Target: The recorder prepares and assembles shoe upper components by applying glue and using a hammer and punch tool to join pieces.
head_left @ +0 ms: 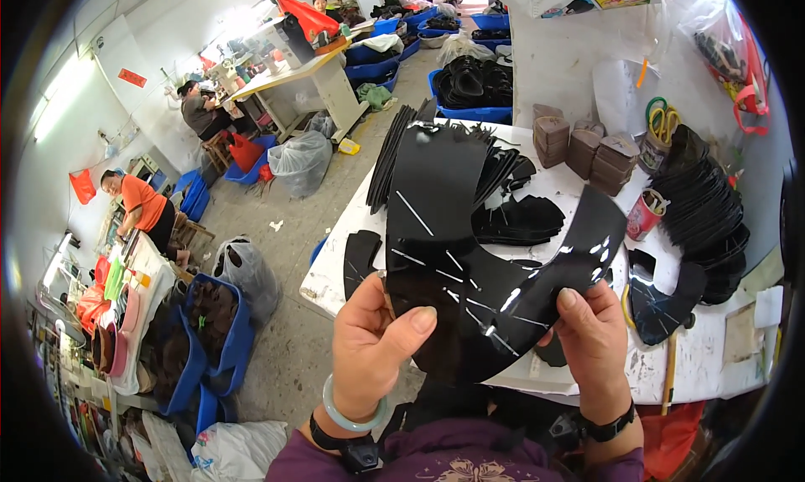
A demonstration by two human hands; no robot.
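Observation:
Between my two hands is a glossy black U-shaped shoe upper piece [436, 230], raised over the near edge of the white table [331, 268]. My left hand [377, 335] pinches its lower left edge, thumb on top. With thumb and fingers my right hand [591, 331] grips the lower right edge. Bright streaks of light reflect off the shiny surface. Behind it lie stacks of similar black pieces [516, 220], partly covered by the held one. A dark curved piece [362, 260] rests on the table to the left, and another glossy black piece [662, 298] to the right.
Brown stacked pieces [599, 155], scissors with yellow handles [662, 121], a red cup [646, 214] and a tall black stack [704, 214] line the table's right back. Blue bins [222, 335] stand on the floor at left. Two people [147, 201] [201, 113] sit at workbenches farther off.

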